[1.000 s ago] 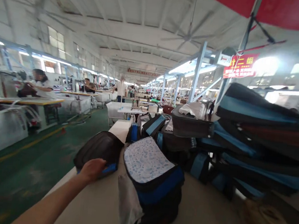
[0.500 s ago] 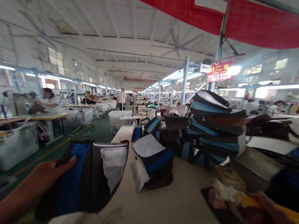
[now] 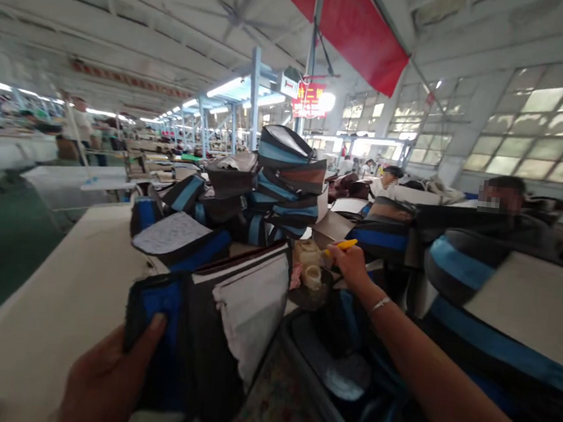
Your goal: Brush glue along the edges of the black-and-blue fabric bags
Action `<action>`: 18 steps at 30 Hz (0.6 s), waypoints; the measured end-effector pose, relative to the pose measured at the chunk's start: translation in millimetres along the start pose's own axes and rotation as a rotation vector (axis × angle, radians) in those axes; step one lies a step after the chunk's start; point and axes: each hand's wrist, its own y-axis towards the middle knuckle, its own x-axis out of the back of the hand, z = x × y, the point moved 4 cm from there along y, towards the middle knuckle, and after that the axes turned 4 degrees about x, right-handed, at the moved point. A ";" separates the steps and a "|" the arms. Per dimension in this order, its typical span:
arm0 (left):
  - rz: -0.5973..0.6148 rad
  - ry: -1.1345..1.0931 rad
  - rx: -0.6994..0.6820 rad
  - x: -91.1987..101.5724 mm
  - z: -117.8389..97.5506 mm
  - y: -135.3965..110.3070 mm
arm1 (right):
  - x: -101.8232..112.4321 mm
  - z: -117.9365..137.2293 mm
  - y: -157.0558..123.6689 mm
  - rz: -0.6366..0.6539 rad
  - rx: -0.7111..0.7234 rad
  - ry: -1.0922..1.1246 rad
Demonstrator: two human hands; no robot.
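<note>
My left hand (image 3: pixel 107 381) is closed on a black and blue bag (image 3: pixel 198 336) with a white inner flap, held up close in front of me at the lower left. My right hand (image 3: pixel 351 265) reaches forward with its fingers pinched on a thin yellow tool (image 3: pixel 341 245). It hovers over a small dark tray (image 3: pixel 309 296) holding pale rolls of thread or tape. A bracelet circles that wrist.
A long pale table (image 3: pixel 35 306) runs away on the left. A tall stack of blue and black bags (image 3: pixel 284 184) stands behind the tray, with more bags (image 3: pixel 475 285) piled on the right. Other people sit at the far right and stand at the far left.
The view has swung to the right. My left hand brought the bag closer and upright. My right hand, near the lower right corner before, has reached out to the tray.
</note>
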 end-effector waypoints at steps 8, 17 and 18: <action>0.054 0.110 -0.322 -127.2 -2.6 37.0 | -29.2 -101.9 25.4 0.199 -0.053 -0.423; 0.192 0.214 -0.410 -161.5 4.5 56.7 | -78.2 -168.5 47.4 0.349 -0.084 -0.587; 0.202 0.214 -0.381 -161.6 5.6 60.0 | -78.6 -170.5 49.3 0.344 -0.077 -0.594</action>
